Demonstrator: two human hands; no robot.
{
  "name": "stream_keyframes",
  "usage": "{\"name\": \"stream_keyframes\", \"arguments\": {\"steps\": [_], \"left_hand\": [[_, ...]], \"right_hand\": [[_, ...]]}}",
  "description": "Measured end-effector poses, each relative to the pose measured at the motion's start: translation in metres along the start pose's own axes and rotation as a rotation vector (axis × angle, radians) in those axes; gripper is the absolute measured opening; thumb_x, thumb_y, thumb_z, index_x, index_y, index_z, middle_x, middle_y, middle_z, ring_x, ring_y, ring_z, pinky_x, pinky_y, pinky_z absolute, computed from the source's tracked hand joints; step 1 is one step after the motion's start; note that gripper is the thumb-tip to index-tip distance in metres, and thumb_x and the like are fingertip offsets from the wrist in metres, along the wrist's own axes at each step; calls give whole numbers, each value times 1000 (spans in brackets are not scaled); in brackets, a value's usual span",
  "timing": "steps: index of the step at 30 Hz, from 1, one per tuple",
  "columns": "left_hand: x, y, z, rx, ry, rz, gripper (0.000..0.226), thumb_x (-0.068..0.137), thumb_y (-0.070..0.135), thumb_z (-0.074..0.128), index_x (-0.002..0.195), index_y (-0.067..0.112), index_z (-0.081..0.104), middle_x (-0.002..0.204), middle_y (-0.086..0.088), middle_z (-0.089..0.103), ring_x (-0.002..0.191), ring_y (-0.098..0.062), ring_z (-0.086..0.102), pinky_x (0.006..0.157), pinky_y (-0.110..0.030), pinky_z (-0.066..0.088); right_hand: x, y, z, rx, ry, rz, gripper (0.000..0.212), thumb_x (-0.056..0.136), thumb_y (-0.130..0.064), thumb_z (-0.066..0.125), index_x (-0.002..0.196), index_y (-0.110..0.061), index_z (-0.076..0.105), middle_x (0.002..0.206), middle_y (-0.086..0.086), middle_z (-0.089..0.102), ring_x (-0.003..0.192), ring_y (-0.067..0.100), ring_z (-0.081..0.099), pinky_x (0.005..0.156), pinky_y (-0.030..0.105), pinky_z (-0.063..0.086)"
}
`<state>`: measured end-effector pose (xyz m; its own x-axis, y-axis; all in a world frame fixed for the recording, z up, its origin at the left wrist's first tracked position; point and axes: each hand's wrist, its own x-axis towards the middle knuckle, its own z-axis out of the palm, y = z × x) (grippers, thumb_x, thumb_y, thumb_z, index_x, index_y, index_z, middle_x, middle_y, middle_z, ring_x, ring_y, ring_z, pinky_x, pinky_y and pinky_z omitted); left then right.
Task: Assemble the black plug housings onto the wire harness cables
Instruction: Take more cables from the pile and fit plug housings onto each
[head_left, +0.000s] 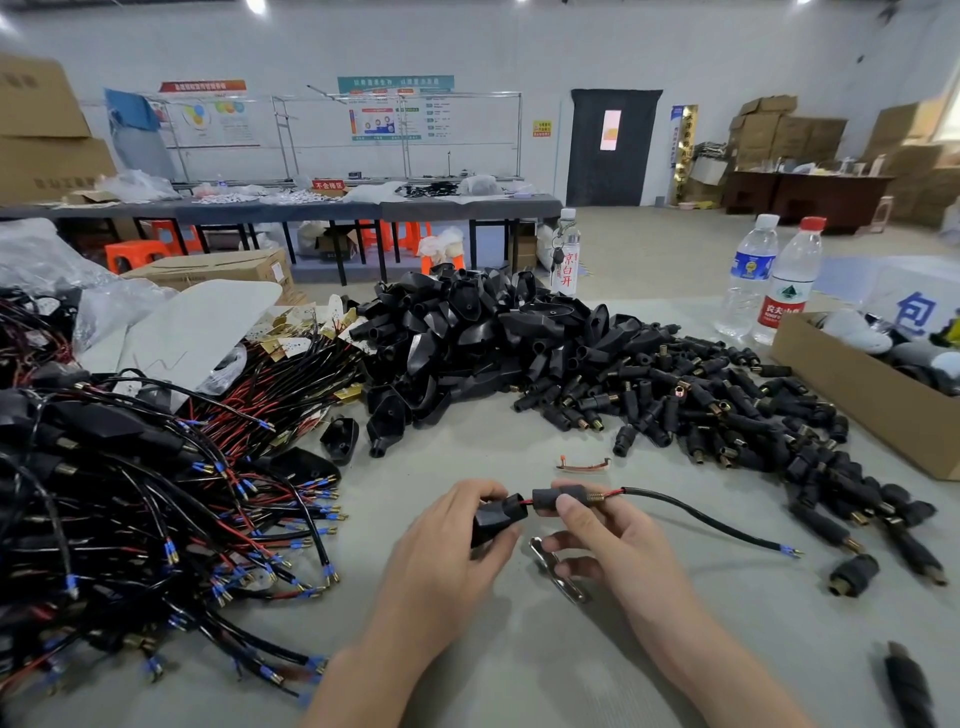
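Black housing (497, 520) leftward, cable (670, 500) rightward, crosswise

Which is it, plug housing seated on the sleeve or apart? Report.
Apart: red wire shows in a gap between the plug housing in the left hand and the sleeve in the right hand.

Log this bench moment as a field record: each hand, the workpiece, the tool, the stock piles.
left hand: grips a black plug housing
right hand: pinches a black sleeve with a spring at its right end
cable: red wire bridges housing and sleeve; black length runs right to a blue terminal
metal tool: under the right hand; held or not, cannot tell
housing pile: centre back of the table
connector pile: right
harness bundle: left
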<state>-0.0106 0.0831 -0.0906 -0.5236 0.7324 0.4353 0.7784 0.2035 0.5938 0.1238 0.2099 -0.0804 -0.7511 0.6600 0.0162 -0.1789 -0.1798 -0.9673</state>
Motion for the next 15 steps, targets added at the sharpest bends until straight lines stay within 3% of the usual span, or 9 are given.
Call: {"name": "stream_keyframes", "arguments": {"steps": [6,15], "left_hand": [[-1,1,-1,-12,8,31,24,91,44,61,109,44,46,106,25,59,101,0,59,83,-33,51],[-1,1,0,10,17,69,24,90,47,58,110,44,44,105,25,57,100,-1,58,83,-33,51]], "right_hand": [[-1,0,0,32,-6,1,37,74,-45,71,104,-24,72,107,6,75,75,21,69,57,28,54],[-4,-5,4,68,6,1,43,77,-44,67,109,-15,71,103,10,75,73,22,70,57,25,54]]}}
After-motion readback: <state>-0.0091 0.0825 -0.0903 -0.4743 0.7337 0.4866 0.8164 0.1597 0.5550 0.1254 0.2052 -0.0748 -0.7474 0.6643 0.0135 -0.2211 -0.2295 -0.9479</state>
